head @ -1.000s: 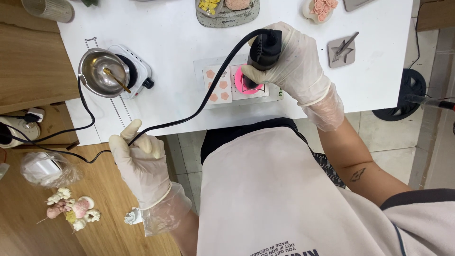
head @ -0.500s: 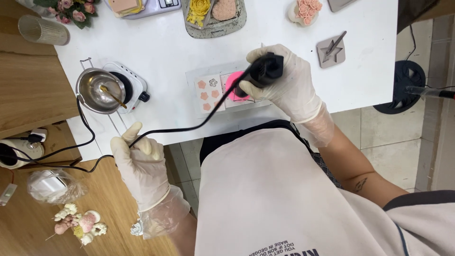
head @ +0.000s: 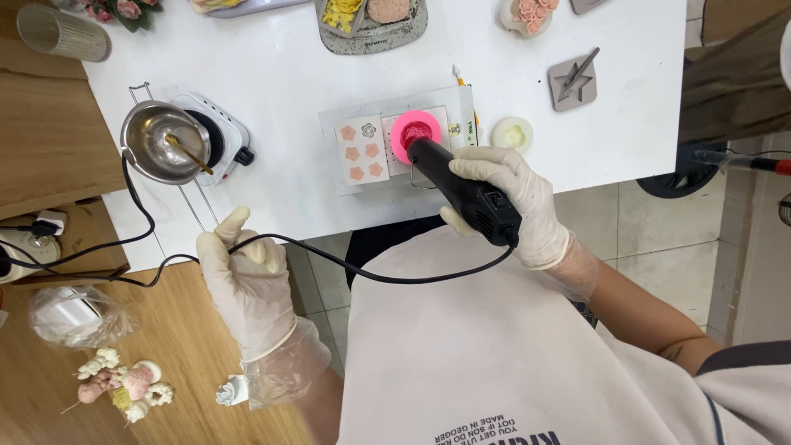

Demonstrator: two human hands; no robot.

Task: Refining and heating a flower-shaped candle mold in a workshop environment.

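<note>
My right hand (head: 512, 201), in a white glove, grips a black heat gun (head: 461, 189). Its nozzle points into a round pink mould (head: 412, 132) on a grey board (head: 395, 148) on the white table (head: 280, 74). Beside the pink mould lies a white mould with several small pink flower shapes (head: 361, 150). My left hand (head: 247, 284), also gloved, holds the gun's black cable (head: 346, 268) off the table's near edge.
A steel pot with a stick (head: 161, 148) sits on a small white hotplate (head: 216, 136) at left. A grey tray (head: 371, 25), a star-shaped grey dish (head: 573, 81) and a pale wax flower (head: 512, 133) lie farther back. Wooden surface at lower left holds small flowers (head: 119, 383).
My right hand has tipped the heat gun from upright to slanted, nozzle now down at the pink mould. The left hand keeps hold of the cable.
</note>
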